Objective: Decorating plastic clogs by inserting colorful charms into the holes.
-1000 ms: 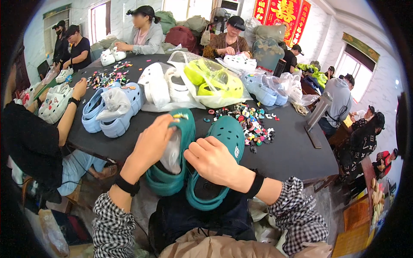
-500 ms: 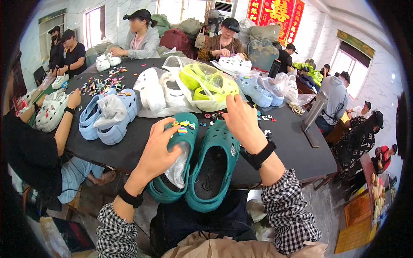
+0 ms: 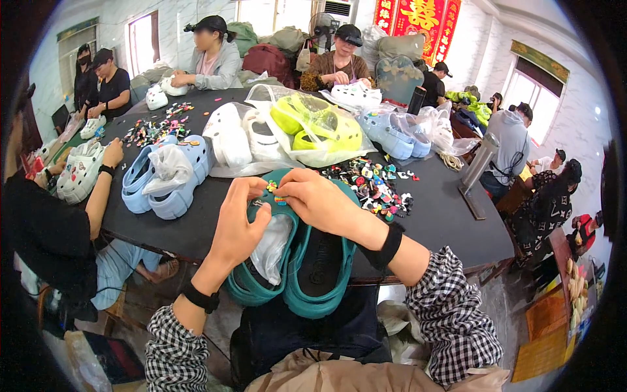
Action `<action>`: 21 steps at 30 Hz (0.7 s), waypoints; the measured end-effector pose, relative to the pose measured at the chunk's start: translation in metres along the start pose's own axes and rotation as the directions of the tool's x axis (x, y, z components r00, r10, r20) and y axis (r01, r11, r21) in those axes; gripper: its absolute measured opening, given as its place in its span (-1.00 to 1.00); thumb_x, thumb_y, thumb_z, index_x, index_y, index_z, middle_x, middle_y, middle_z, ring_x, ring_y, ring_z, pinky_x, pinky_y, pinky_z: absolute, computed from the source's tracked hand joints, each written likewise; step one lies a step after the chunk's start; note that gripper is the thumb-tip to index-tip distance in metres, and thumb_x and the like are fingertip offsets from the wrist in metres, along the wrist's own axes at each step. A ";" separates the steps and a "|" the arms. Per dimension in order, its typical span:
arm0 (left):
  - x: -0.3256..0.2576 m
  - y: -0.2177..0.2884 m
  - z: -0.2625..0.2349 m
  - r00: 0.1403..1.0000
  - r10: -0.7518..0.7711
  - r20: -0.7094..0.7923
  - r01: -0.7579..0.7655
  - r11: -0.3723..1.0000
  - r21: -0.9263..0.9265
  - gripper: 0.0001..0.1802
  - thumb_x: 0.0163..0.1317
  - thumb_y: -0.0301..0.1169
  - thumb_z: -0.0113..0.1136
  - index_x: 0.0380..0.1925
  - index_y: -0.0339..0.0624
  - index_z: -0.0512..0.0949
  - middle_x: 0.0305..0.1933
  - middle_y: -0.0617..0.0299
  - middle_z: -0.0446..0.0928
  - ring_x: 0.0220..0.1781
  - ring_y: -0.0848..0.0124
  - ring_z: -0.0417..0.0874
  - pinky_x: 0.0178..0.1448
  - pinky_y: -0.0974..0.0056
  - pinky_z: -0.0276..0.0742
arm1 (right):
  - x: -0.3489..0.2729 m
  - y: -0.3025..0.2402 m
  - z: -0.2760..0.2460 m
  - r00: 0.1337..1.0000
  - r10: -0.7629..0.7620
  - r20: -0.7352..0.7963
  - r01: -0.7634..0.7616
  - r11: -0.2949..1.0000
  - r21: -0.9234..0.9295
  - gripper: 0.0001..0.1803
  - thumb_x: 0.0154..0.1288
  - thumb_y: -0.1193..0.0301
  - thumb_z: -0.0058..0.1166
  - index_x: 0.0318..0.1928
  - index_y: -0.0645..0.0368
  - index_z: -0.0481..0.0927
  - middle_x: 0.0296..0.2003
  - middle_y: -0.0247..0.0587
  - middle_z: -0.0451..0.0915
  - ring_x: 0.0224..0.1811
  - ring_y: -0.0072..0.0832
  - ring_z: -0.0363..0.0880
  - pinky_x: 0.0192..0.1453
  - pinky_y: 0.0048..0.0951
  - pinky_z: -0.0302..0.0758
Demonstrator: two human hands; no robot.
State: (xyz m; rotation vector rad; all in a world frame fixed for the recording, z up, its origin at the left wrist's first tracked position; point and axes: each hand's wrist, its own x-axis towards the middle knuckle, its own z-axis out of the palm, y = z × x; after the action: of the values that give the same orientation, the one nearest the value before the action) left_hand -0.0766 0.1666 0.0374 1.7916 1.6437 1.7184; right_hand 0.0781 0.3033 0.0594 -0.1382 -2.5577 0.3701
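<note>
Our right hand point(image 3: 324, 201) pinches a colourful charm point(image 3: 281, 200) atop the left green clog point(image 3: 251, 298), our left hand point(image 3: 235, 221) loosely parted beside it, the clog pointing away across the surface's point(image 3: 444, 232) near edge.

there are two bare hands point(image 3: 236, 222), two black wristbands point(image 3: 201, 298) on them, two green clogs point(image 3: 320, 306), two pale blue clogs point(image 3: 137, 191) at the left, two lime clogs point(image 3: 289, 119) in one clear bag point(image 3: 330, 157), two heaps of small charms point(image 3: 385, 189) and one metal post point(image 3: 481, 160).
</note>
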 end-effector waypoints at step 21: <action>0.005 -0.029 -0.003 0.966 0.004 0.257 -0.053 0.981 0.187 -0.39 0.32 -0.42 -0.08 0.38 -0.38 0.28 0.46 -0.02 0.31 0.46 0.06 0.23 0.55 0.12 0.09 | 0.000 -0.009 -0.004 0.996 -0.084 -0.010 0.084 0.996 0.024 -0.83 0.32 0.58 0.09 -0.08 0.24 0.50 -0.13 -0.06 0.42 0.02 -0.09 0.48 0.12 -0.18 0.45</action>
State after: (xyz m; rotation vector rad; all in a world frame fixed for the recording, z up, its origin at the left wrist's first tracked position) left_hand -0.0964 0.1795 0.0205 2.0322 1.7270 1.3076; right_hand 0.0800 0.2953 0.0649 -0.0237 -2.5395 0.3672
